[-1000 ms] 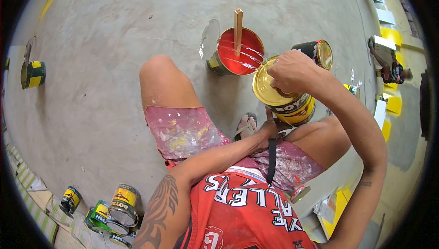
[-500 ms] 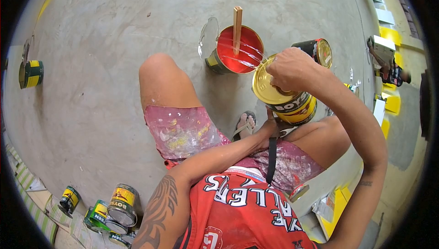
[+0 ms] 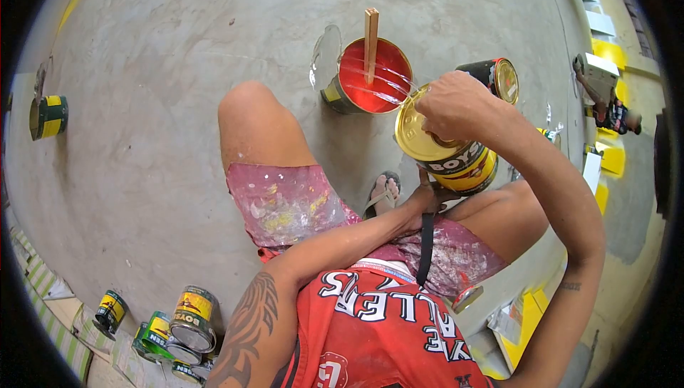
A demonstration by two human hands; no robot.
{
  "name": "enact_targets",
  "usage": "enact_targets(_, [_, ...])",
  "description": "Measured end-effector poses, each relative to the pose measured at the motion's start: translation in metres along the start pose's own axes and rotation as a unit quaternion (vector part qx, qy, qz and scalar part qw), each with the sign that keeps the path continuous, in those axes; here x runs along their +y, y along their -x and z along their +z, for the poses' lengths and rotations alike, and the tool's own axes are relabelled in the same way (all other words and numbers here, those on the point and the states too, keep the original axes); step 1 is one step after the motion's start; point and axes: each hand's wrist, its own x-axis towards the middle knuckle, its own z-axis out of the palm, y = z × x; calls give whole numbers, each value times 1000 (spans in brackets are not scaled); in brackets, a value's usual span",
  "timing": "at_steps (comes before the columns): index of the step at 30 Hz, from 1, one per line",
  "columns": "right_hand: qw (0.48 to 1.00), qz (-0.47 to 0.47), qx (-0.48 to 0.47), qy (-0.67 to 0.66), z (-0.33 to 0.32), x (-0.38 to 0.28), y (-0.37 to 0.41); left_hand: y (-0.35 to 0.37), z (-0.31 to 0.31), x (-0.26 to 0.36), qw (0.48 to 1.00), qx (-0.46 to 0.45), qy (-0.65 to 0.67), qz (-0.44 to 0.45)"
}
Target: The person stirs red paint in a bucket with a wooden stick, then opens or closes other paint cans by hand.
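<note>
A yellow-and-black paint can (image 3: 467,171) labelled BOYS is tilted towards a second can, with my right hand (image 3: 456,106) closed on its gold top near the rim. Underneath, my left hand (image 3: 427,199) grips the lower side of the same can; its fingers are partly hidden. Thin clear streams of liquid (image 3: 388,81) run from the tilted can's rim. They fall into an open can of red paint (image 3: 356,99) on the floor. A wooden stick (image 3: 371,42) stands upright in the red paint.
Beside the open can lies a clear wet-looking patch (image 3: 326,57) on the concrete floor (image 3: 164,103). A black can (image 3: 491,78) lies behind my right hand. Several cans (image 3: 192,313) stand at lower left, another can (image 3: 50,117) far left. A person (image 3: 616,116) is at far right.
Both hands keep their grip on the tilted can, and the clear streams still run. Only a very slight shift of the view shows.
</note>
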Motion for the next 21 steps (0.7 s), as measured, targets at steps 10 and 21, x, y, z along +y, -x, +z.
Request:
enact_targets(10, [1000, -1, -11, 2, -8, -3, -2, 14, 17, 9, 999, 31, -35, -2])
enact_targets(21, [1000, 4, -12, 3, -11, -6, -3, 14, 23, 10, 998, 65, -19, 5])
